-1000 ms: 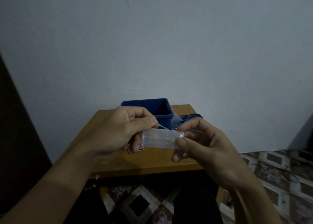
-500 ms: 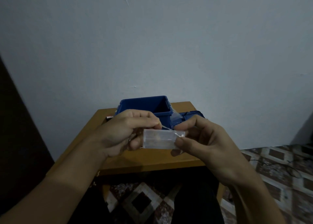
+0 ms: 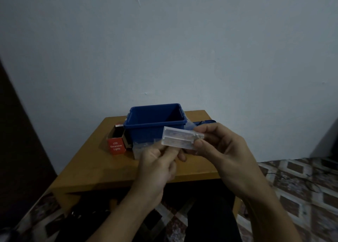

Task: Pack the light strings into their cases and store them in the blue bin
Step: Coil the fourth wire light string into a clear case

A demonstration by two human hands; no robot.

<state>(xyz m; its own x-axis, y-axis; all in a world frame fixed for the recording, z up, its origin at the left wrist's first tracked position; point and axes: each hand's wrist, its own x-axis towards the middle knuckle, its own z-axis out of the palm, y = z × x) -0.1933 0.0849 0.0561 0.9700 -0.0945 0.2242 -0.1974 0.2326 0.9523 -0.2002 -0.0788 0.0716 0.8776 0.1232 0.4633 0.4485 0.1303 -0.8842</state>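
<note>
Both hands hold a clear plastic case (image 3: 178, 138) in the air just in front of the open blue bin (image 3: 146, 128). My right hand (image 3: 219, 150) pinches the case's right end between thumb and fingers. My left hand (image 3: 157, 161) supports its lower left edge from below with the fingertips. Something pale shows inside the case, too dim to name. A red "LED Decorative Lights" box (image 3: 116, 147) lies open on the table left of the bin. A clear plastic bag (image 3: 140, 148) rests on the table beside my left hand.
The small wooden table (image 3: 102, 168) stands against a grey wall. A blue lid (image 3: 204, 122) lies behind my right hand, right of the bin. Patterned floor mat (image 3: 301, 187) spreads to the right, with a thin dark cable on it.
My left hand dropped from the case's left end to beneath it, uncovering the red box and the bin front. The case rose and shifted right, tilted toward the bin.
</note>
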